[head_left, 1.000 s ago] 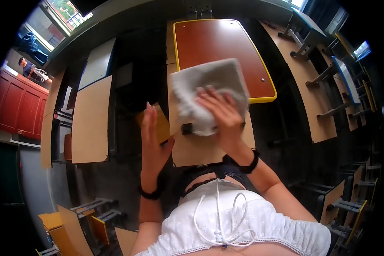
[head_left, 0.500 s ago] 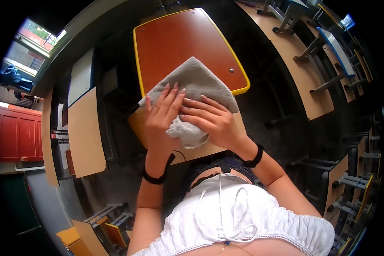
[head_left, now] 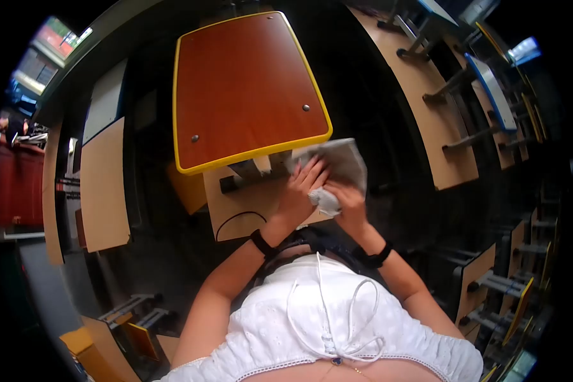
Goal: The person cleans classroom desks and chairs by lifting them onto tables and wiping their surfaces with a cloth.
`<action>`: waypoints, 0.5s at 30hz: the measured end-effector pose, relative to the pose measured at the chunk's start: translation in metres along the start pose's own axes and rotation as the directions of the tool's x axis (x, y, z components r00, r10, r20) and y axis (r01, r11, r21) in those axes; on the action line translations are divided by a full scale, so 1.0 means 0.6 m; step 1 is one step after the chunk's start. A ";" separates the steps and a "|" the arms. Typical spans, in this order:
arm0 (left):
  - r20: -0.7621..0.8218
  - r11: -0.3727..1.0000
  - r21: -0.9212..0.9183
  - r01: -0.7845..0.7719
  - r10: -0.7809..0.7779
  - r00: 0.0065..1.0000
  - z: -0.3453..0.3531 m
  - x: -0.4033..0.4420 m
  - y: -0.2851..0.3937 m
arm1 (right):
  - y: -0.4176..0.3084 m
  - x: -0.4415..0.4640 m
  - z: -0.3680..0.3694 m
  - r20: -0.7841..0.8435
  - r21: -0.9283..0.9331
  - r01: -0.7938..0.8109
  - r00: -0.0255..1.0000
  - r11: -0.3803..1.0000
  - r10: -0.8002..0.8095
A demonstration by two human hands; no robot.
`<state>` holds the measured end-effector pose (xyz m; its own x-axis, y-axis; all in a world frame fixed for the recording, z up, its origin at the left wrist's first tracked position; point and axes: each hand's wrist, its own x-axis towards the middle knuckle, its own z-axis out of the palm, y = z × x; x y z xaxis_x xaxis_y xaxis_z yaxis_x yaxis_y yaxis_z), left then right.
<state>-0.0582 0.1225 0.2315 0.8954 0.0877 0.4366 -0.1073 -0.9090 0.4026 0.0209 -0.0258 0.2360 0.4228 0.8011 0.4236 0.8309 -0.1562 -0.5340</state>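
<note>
The cloth (head_left: 349, 155), lying over the red panel (head_left: 243, 95) a moment ago, is now at its five o'clock corner, bunched between left hand (head_left: 298, 196) and right hand (head_left: 353, 204), both clamped on it, so work seems turned from panel to cloth.

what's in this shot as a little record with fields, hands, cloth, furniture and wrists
left hand: fingers extended over the grey cloth; hand
right hand: also on the cloth, beside the left; hand
cloth: spread at its far end, bunched between the hands; contact with the panel unclear
panel: red-brown with a yellow rim, beyond the hands
under panel: light wooden desk
wrists: black band on each
sides: more wooden desktops, left and right
</note>
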 end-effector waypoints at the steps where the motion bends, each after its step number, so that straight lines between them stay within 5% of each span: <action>1: 0.099 0.991 -0.105 0.085 -0.074 0.992 0.062 -0.040 -0.037 | 0.050 -0.036 0.054 0.136 0.031 -0.065 0.989 0.997 0.061; 3: 0.341 0.977 -0.095 0.189 -0.146 0.929 0.181 -0.165 -0.108 | 0.103 -0.091 0.139 0.603 -0.028 -0.100 0.792 0.995 0.097; 4: 0.524 0.958 -0.134 0.252 -0.147 0.839 0.206 -0.218 -0.124 | 0.144 -0.146 0.205 0.676 -0.008 0.078 0.735 0.997 -0.052; 5: 0.530 0.971 -0.116 0.209 -0.118 0.840 0.249 -0.285 -0.134 | 0.165 -0.191 0.248 0.741 0.032 0.247 0.644 0.968 -0.189; 6: 0.485 0.981 0.026 0.194 -0.182 0.855 0.241 -0.299 -0.112 | 0.140 -0.191 0.252 0.806 -0.033 0.241 0.581 0.970 -0.117; 7: 0.433 0.968 0.171 0.183 -0.241 0.869 0.230 -0.306 -0.095 | 0.132 -0.189 0.251 0.824 -0.031 0.237 0.556 0.971 -0.109; 15: 0.416 0.891 0.156 0.426 -0.450 0.790 0.224 -0.351 -0.062 | 0.130 -0.151 0.257 0.923 0.114 0.325 0.315 0.939 -0.222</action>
<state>-0.1847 0.0829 0.0165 0.9355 0.3089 -0.1713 0.3530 -0.8362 0.4197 -0.0083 -0.0216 0.0431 -0.3846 0.8202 -0.4234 0.8762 0.1801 -0.4470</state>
